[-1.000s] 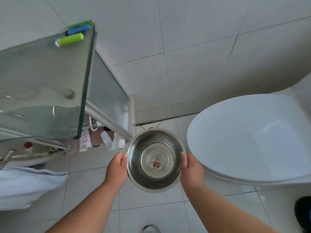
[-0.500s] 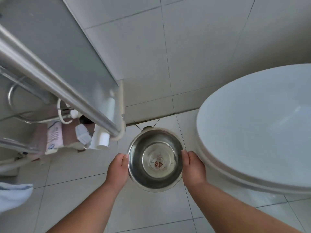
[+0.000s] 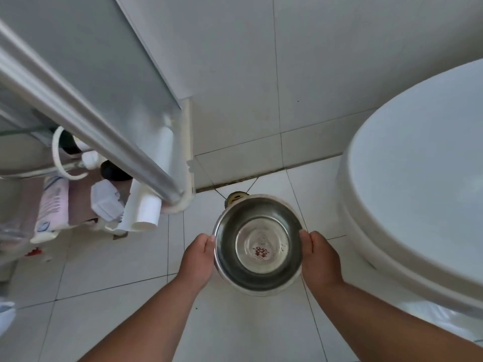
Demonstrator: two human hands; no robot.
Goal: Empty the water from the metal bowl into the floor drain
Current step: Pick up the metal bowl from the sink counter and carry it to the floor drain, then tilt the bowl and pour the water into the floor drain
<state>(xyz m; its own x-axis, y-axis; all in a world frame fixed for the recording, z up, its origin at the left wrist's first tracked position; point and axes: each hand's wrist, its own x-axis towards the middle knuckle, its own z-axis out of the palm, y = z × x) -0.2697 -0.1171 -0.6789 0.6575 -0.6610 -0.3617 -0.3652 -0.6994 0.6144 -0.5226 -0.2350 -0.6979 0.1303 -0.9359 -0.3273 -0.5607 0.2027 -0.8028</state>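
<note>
The metal bowl (image 3: 257,245) is held level above the tiled floor (image 3: 109,267), the left hand (image 3: 199,256) and the right hand (image 3: 320,257) each with fingers grasping one side of its rim. The floor drain (image 3: 236,197) shows just past the far rim, partly covered by it. If the tilt is too quick, or begins before the rim is over the drain, I think water will spread on the tiles toward the toilet (image 3: 418,178). Wet steel may also slip. Inside the bowl lies shallow clear water over a red mark on the bottom.
</note>
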